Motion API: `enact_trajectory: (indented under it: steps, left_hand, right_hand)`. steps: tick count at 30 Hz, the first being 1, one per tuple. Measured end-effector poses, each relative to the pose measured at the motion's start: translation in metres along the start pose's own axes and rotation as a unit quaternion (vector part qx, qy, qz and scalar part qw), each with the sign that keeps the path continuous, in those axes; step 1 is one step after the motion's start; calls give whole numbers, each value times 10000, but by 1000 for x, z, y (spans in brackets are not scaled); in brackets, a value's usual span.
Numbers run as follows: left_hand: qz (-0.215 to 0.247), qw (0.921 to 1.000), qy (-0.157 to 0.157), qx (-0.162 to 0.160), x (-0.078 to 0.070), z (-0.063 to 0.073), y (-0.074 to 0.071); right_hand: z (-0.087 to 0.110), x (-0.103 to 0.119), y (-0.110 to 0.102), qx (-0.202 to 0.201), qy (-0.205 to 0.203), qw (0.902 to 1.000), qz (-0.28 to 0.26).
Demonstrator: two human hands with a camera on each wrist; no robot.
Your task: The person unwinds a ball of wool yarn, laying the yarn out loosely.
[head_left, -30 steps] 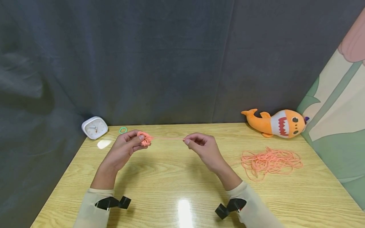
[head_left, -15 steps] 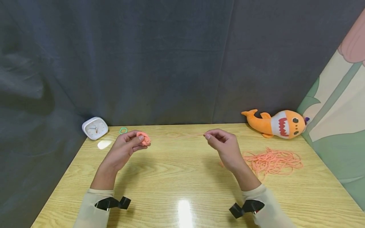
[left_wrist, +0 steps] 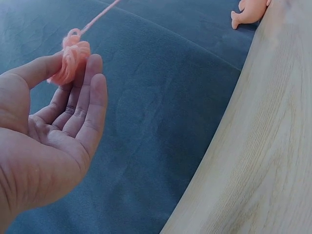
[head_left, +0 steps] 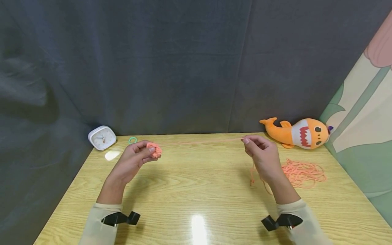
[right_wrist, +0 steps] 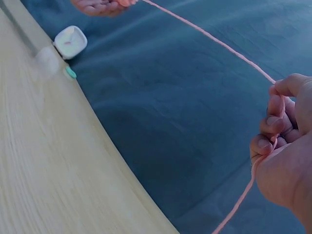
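Observation:
Between thumb and fingers, my left hand (head_left: 131,160) pinches a small wound ball of coral yarn (head_left: 154,150) above the table's left half. In the left wrist view the ball (left_wrist: 72,61) shows looped strands, and one strand leaves it at the top. That strand (head_left: 202,141) runs nearly straight across to my right hand (head_left: 264,158), which pinches it between thumb and forefinger. The right wrist view shows the yarn (right_wrist: 209,35) passing on through the curled fingers and hanging below the palm. A loose tangle of the same yarn (head_left: 303,173) lies on the table, partly behind the right forearm.
An orange plush shark (head_left: 295,133) lies at the back right of the wooden table (head_left: 183,204). At the back left stand a white clock (head_left: 102,137) and a small green ring (head_left: 132,140). A dark curtain (head_left: 171,68) hangs behind the table's far edge.
My right hand has moved right, away from the left hand, drawing a longer stretch of yarn between them. Yarn now dangles below the right hand. The left hand has stayed in place.

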State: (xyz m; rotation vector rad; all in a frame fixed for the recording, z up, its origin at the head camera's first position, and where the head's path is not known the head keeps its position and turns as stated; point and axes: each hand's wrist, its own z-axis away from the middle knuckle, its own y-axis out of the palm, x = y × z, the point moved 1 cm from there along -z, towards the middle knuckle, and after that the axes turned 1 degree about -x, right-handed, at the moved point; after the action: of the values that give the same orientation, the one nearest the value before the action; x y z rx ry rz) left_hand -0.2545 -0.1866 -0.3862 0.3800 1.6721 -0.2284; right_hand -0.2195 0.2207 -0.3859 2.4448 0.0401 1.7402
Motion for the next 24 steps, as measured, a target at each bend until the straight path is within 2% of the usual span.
enact_trajectory:
  steps: [7,16,24]
  left_hand:
    - [-96,9997,141,200,-2,1,-1]
    - [-158,9998,-64,-104,0,0,-2]
    - [-33,10000,-44,-36,-2,0,-1]
  right_hand:
    - [-2,7,-22,-255,-263,9959,-826]
    - [0,17,-50,-629,-438,9867,-1430]
    - [-1,25,-68,-946,-473,9787,-1762]
